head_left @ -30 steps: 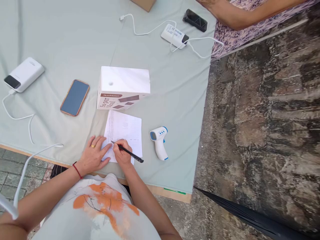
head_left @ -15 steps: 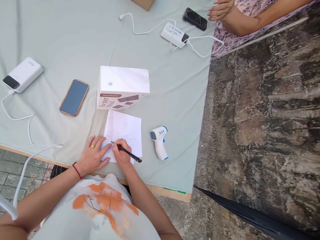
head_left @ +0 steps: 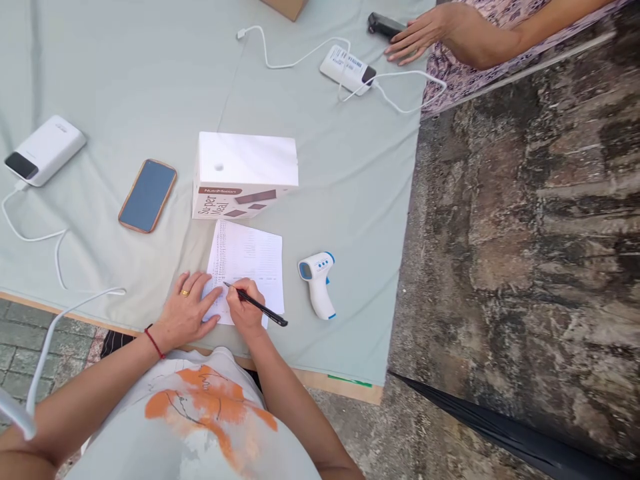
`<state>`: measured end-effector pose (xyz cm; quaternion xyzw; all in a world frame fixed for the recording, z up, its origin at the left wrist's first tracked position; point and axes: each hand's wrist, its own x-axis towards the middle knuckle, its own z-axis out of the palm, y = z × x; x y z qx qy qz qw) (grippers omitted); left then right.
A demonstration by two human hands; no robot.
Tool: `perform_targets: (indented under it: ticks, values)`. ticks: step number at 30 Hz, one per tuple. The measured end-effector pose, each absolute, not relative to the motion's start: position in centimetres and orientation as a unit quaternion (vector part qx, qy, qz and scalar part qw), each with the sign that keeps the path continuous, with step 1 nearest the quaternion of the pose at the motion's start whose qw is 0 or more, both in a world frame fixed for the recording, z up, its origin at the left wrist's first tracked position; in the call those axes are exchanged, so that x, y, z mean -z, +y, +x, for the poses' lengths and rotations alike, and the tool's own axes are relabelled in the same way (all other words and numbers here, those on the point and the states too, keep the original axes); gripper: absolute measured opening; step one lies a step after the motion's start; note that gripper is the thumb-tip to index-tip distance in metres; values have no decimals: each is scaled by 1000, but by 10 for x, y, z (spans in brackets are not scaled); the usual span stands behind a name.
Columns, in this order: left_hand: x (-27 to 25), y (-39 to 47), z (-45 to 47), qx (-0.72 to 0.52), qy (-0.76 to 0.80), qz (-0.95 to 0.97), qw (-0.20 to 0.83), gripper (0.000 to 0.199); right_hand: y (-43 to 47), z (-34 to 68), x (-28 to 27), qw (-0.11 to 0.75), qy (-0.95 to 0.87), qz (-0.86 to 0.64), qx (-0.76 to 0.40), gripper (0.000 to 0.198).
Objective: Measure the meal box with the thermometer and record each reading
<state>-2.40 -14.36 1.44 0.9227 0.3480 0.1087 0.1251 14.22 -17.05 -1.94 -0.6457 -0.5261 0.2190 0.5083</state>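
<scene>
My right hand [head_left: 245,308] grips a black pen [head_left: 260,307], its tip at the left part of a white printed sheet [head_left: 255,257]. Handwritten lines run along the sheet's left side. My left hand [head_left: 187,310] lies flat with fingers spread, its fingertips on the paper's left edge. Just beyond the sheet stands a white box [head_left: 247,160] with brown print. Right of the paper lies a white and blue infrared thermometer [head_left: 319,285]. A phone in a brown case [head_left: 148,195] rests on the cloth to the left.
A white power bank [head_left: 46,150] with a cable lies far left; another power bank [head_left: 346,69] with cables sits at the back right. There another person's hand [head_left: 425,33] touches a black phone [head_left: 385,25]. The tablecloth [head_left: 360,220] ends beside stone ground on the right.
The other person's hand has moved left onto the black phone, covering part of it. My right hand and the pen have shifted slightly right; my left hand stays put.
</scene>
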Motion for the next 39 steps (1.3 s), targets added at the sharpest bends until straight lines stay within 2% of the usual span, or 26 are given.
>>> perform_targets:
  ticks: [7,24,31,39]
  values:
    - [-15,-144,-24,-104,350,923,120,48,-170,142,19,484,-531,-656,-230,11]
    - [-16,-144,-24,-101,354,918,149,48,-172,142,18,493,-482,-676,-260,9]
    - [-14,-143,-24,-93,348,924,129,49,-172,142,21,491,-493,-672,-254,10]
    - [-13,-145,-25,-114,353,916,151,45,-169,159,15,489,-546,-656,-180,13]
